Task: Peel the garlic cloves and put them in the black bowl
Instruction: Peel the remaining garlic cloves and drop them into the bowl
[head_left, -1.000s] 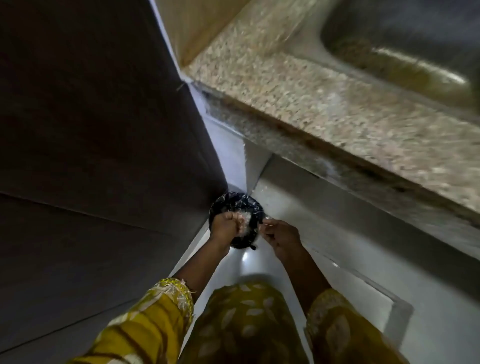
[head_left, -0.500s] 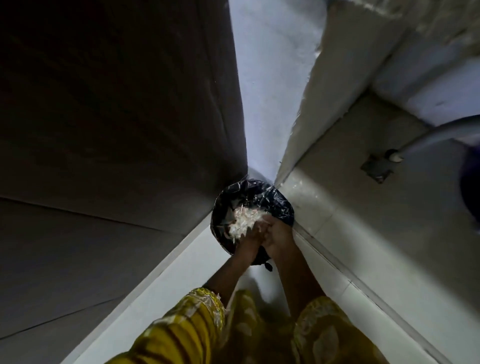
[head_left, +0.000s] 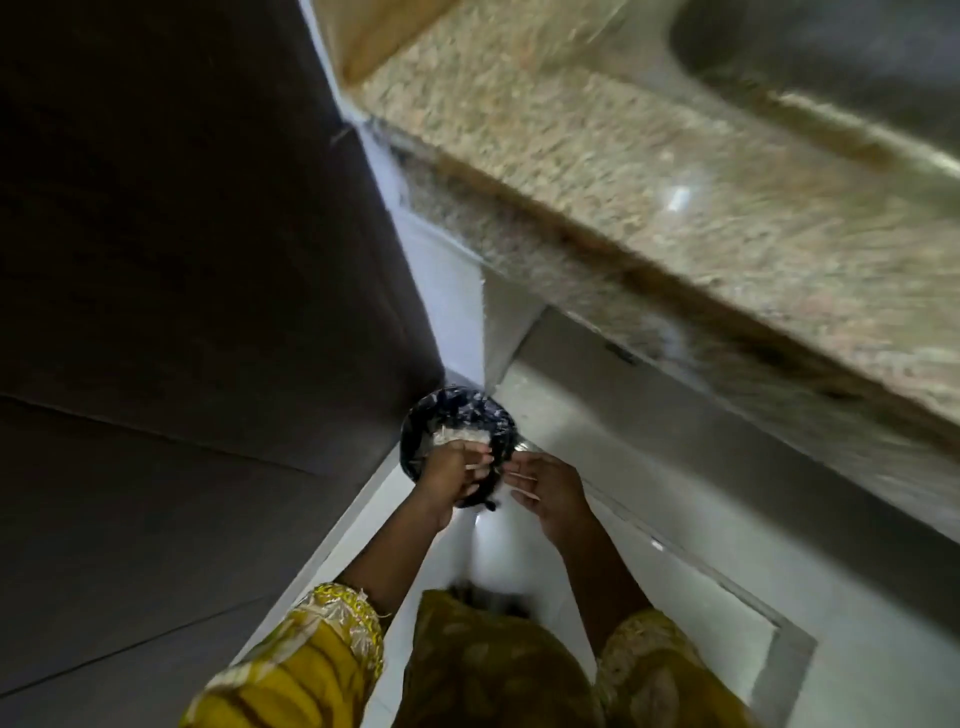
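Note:
Low on the floor stands a small bin lined with a black bag (head_left: 467, 410), and a heap of pale garlic skins (head_left: 462, 435) lies inside it. My left hand (head_left: 449, 475) hovers over the bin's near rim with loosely bent fingers that hold nothing I can see. My right hand (head_left: 548, 486) is just to its right, fingers relaxed and pointing toward the left hand. Neither the black bowl nor any garlic clove is in view.
A dark cabinet side (head_left: 182, 312) rises on the left, close to the bin. A speckled stone counter (head_left: 649, 197) with a steel sink (head_left: 831, 62) overhangs at the upper right. White floor tiles (head_left: 649, 545) lie beneath my arms.
The view has swung back up so the counter and sink show again. My hands, pressed together over the bin half a second ago, have come apart.

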